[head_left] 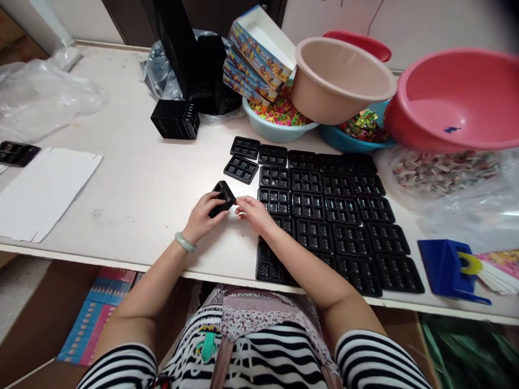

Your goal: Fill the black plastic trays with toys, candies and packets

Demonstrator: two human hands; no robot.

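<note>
The left hand (203, 214) grasps stacked black plastic compartment trays (225, 193) toward the white table's front edge (101, 260), seemingly steadying them; the right hand (256, 214) meets their corner, grip unclear.

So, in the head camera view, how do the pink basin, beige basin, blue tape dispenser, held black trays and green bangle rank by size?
1. Pink basin, cut off at right
2. Beige basin
3. Blue tape dispenser
4. Black trays, partly covered by the left hand
5. Green bangle

The right arm (314, 273) hides parts of some trays (271, 268). The right edge cuts off the pink tub (458, 108).
</note>
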